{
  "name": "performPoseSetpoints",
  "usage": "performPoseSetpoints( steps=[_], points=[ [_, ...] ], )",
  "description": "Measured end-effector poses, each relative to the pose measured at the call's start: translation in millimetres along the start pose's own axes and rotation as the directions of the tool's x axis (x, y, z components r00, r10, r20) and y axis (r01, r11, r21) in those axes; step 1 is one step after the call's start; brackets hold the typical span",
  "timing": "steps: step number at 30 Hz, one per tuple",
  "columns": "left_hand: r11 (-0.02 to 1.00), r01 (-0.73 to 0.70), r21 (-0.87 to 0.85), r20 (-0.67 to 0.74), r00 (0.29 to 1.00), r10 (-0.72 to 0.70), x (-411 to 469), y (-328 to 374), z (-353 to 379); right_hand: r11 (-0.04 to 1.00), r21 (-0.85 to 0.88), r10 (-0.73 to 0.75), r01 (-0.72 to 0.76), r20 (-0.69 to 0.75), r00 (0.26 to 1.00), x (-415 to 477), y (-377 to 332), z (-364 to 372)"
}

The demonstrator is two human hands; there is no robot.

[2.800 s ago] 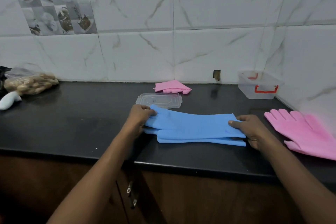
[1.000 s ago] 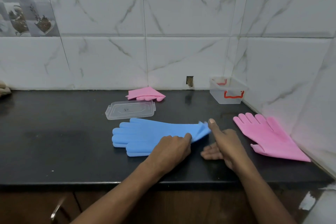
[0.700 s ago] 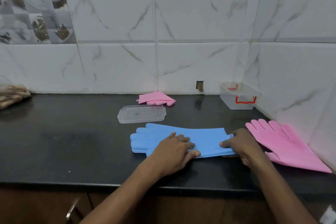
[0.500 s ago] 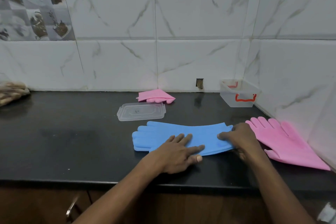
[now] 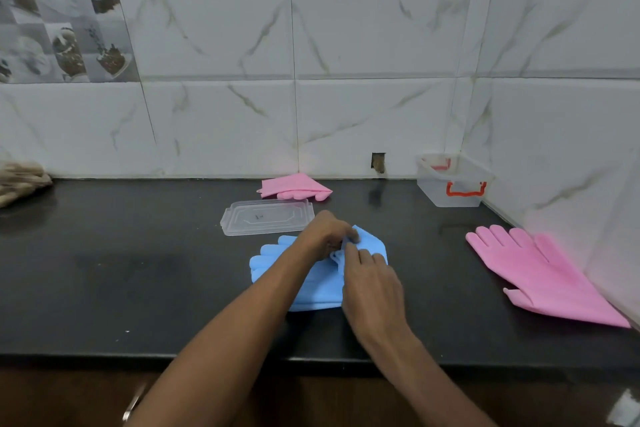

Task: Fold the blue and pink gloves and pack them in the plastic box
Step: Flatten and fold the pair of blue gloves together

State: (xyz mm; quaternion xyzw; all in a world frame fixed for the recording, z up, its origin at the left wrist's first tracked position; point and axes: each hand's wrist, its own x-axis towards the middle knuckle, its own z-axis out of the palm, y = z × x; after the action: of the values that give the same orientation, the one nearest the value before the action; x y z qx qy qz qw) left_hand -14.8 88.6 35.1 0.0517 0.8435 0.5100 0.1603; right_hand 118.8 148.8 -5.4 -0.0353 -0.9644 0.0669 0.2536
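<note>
A black desk [image 5: 138, 288] is running along a wall of white marbled tiles, and its front edge is lying nearest to the camera, above a brown cupboard front. Both forearms are reaching over this edge to the middle of the desk, where the blue gloves [image 5: 268, 262] are lying one upon the other, with their finger ends pointing to the left. The right hand [image 5: 370, 284] is lying on the right part of the gloves; its fingers [image 5: 348, 253] are bending over the end that is folded back and are pinching it. Just behind it the left hand [image 5: 325, 232] is holding the same folded end, its fingers [image 5: 351, 236] curling round the blue edge.

Well apart on the right, one pink glove [image 5: 540, 274] is lying flat and unfolded near the side wall. Behind the hands a clear lid [image 5: 266, 217] is lying flat on the desk. Further back a folded pink glove [image 5: 294, 186] is resting close to the wall. In the far right corner the plastic box [image 5: 453, 180], clear with red handles, is standing open. At the far left edge a bag [image 5: 20, 180] is partly showing.
</note>
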Motion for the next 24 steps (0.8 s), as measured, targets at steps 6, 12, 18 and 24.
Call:
performPoseSetpoints(
  steps=[6,12,18,24],
  points=[
    [0.973,0.065,-0.223,-0.019,0.997,-0.071,3.2,-17.5,1.2,0.994,0.072,0.075,-0.078,0.050,0.996,-16.8,21.2,6.5],
    [0.962,0.086,-0.258,0.054,0.996,-0.074,7.8,-21.8,-7.5,0.994,-0.021,-0.104,0.107,0.089,0.991,-9.2,17.6,5.6],
    [0.844,-0.270,0.463,-0.230,0.883,0.408,5.4,-19.4,6.2,0.986,-0.073,-0.120,0.147,0.290,0.949,-10.4,23.1,11.1],
    [0.578,-0.443,0.686,0.083,0.836,0.542,-5.5,-30.5,-15.6,0.993,0.067,-0.116,0.100,0.316,0.942,-12.1,33.7,4.0]
  ],
)
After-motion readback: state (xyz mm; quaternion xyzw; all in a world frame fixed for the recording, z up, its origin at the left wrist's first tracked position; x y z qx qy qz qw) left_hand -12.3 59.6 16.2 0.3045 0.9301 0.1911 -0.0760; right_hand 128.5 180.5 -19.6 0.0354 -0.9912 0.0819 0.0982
